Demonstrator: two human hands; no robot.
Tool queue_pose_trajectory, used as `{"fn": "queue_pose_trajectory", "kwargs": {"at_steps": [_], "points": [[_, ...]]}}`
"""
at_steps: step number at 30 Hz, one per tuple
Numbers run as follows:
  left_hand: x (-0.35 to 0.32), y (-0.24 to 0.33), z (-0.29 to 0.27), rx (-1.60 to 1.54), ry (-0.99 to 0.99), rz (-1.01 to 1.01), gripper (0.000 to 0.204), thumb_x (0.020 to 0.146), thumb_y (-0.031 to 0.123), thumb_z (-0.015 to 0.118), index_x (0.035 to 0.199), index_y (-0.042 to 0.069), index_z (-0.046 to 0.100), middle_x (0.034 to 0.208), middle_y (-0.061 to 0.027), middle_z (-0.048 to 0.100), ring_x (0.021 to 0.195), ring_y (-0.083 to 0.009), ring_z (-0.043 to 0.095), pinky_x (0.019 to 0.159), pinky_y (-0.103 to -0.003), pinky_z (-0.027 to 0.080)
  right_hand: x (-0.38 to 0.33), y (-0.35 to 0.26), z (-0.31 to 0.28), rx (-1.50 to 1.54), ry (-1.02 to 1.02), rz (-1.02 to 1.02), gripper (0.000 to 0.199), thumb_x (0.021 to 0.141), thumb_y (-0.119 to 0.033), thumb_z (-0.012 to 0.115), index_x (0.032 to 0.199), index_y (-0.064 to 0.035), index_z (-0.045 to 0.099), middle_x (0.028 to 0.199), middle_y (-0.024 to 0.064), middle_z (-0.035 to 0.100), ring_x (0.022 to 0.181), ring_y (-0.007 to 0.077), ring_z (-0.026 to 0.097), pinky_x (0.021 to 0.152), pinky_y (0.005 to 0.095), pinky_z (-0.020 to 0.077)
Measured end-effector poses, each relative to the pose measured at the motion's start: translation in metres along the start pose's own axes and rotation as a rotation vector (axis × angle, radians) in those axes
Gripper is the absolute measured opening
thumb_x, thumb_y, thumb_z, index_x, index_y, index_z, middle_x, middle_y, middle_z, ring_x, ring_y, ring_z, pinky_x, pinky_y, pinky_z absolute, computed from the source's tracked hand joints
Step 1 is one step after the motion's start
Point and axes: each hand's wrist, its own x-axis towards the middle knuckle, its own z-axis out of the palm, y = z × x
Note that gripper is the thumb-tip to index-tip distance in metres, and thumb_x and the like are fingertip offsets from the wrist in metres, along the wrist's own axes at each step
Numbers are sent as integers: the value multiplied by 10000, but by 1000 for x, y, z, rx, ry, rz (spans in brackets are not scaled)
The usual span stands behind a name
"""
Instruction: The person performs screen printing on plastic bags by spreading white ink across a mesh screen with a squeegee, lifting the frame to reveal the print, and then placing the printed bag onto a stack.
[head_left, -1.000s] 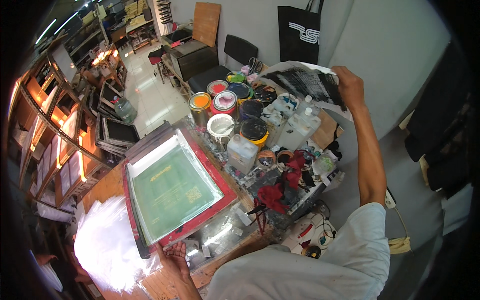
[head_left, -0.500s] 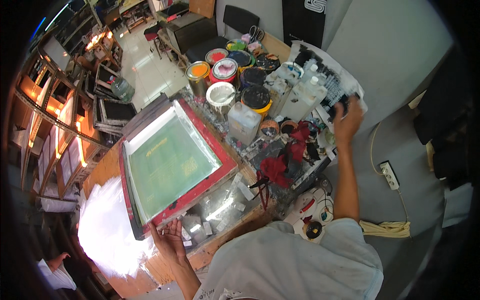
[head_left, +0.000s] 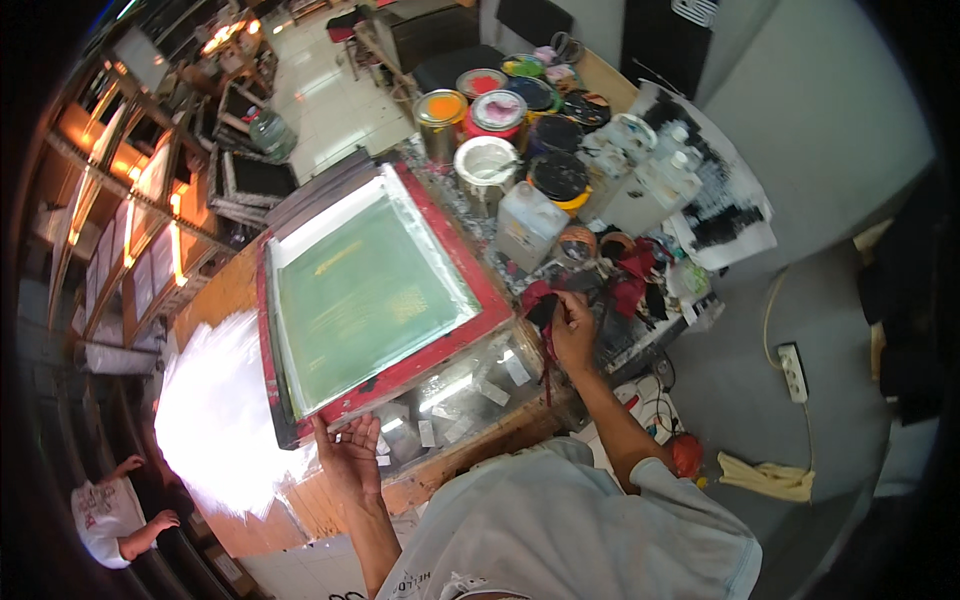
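Here's my left hand (head_left: pixel 350 458), palm up, fingers loosely spread, thumb at the near edge of the red-framed screen (head_left: pixel 370 290), probably there to steady it; whether it carries any weight, I can't tell. The screen lies over the bench (head_left: pixel 415 488), green mesh facing up, so its whole face is open to me. Over on the right, my right hand (head_left: pixel 573 335) has fingertips drawn together, pinching a dark red cloth (head_left: pixel 536 294) just beside the frame's corner. Beyond it, the white tub (head_left: pixel 487 160) and plastic jug (head_left: pixel 530 225) stand upright, likely grouped there for easy reach.
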Motion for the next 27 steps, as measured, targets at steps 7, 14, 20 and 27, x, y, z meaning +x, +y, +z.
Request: {"fn": "queue_pose_trajectory", "kwargs": {"at_steps": [7,14,20,27], "points": [[-2,-4,7,-5,75,-58,529,974,550,631,1095,37,593,988,-128,636,946,-307,694,898,-462,581,-63,-24,169,1396,-602,921,447,1045,-328,559,1389,-44,534,1286,107,651,1091,282,664,824,499,604],[-5,-7,10,24,65,-87,527,1021,526,557,1199,31,584,1021,-134,660,936,-304,698,905,-465,565,-52,-39,214,1633,-663,1102,449,1046,-331,557,1390,-44,533,1290,108,650,1097,284,662,831,501,601],[-8,7,15,66,16,-44,544,1054,493,497,1340,30,513,1141,-185,660,941,-310,707,897,-471,571,-81,-54,236,1555,-639,1191,451,1046,-333,556,1391,-43,533,1294,110,648,1101,286,660,837,503,599],[-9,18,18,42,-8,12,510,1084,429,440,1385,21,495,1238,-168,685,1054,-329,712,947,-503,566,-165,-89,278,1516,-757,1319,453,1046,-336,554,1392,-43,533,1299,111,646,1107,288,658,844,506,597]]}}
